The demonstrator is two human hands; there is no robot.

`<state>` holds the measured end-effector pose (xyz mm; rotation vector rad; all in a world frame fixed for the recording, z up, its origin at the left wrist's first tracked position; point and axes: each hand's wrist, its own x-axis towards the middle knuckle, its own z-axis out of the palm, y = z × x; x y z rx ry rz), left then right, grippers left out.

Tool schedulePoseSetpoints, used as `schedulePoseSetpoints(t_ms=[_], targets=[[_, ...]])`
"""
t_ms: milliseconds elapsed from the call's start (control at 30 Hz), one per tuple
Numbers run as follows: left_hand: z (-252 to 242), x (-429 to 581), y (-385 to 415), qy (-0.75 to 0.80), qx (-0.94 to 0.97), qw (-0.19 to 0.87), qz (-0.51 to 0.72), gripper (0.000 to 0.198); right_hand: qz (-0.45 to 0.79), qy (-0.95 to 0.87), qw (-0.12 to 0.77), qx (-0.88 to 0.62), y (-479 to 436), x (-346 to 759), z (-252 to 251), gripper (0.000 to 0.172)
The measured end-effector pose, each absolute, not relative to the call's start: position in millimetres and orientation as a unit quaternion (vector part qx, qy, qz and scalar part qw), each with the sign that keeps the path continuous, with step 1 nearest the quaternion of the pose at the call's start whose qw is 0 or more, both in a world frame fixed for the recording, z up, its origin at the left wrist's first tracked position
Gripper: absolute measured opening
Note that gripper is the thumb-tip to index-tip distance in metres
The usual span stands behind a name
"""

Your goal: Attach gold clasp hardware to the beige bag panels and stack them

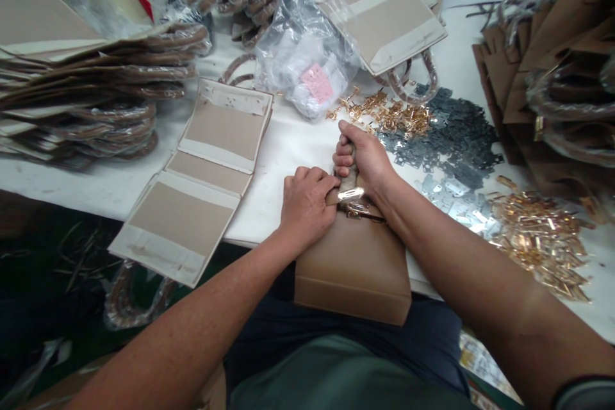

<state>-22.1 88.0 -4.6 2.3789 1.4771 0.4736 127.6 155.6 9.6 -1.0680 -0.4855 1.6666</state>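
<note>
A tan handbag point(353, 266) rests on my lap against the table's front edge, its top toward the table. My left hand point(303, 205) is closed over the bag's top edge, fingers curled beside a shiny metal clasp point(350, 194). My right hand point(364, 154) is clenched around the bag's strap or flap just above that clasp. The part inside the right fist is mostly hidden. Both hands touch each other at the clasp.
An unfolded beige bag panel point(202, 179) lies left on the white table point(288, 141). Stacked wrapped bags point(96, 83) sit far left, more bags point(557, 77) right. Gold fittings point(542, 240), grey metal plates point(451, 141) and a plastic bag point(307, 64) lie behind and right.
</note>
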Motion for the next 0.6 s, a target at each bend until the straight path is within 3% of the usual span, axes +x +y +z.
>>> schedulePoseSetpoints(t_ms=[467,600], targets=[[-2,-24,88,0.515,0.823,0.154,0.184,0.018,0.705,-0.195,0.526,-0.433,158,130,12,0.049],[-4,-28,88,0.508,0.814,0.167,0.227,0.016,0.591,-0.298,0.601,-0.447,136,162,58,0.05]])
